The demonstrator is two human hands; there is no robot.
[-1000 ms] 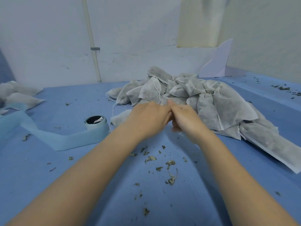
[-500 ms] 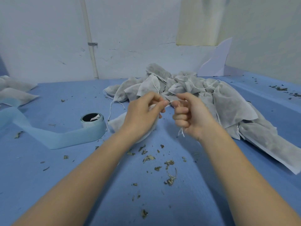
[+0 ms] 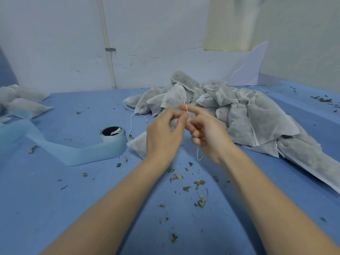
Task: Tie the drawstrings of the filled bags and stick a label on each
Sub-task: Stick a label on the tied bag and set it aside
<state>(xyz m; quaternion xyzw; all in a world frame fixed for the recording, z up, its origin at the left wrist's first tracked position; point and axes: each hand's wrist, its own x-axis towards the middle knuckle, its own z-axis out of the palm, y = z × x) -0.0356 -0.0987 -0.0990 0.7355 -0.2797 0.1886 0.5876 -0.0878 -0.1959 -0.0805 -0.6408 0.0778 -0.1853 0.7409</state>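
Dried leaf bits (image 3: 199, 201) litter the near table (image 3: 55, 208). A second ago the hands were pressed together; now the left hand (image 3: 163, 133) pinches the drawstring (image 3: 187, 112) while the right hand (image 3: 206, 131) loops it over a finger, so the knot on this bag (image 3: 137, 145) looks half-tied. The label roll (image 3: 113, 136) waits left, the bag pile (image 3: 239, 111) farther right.

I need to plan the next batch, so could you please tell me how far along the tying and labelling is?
Done, it seems: a few bags set aside far left, though labels cannot be made out. In hand: the left hand and right hand work the string of one bag. Left: the big pile, strings loose; label roll beside it.
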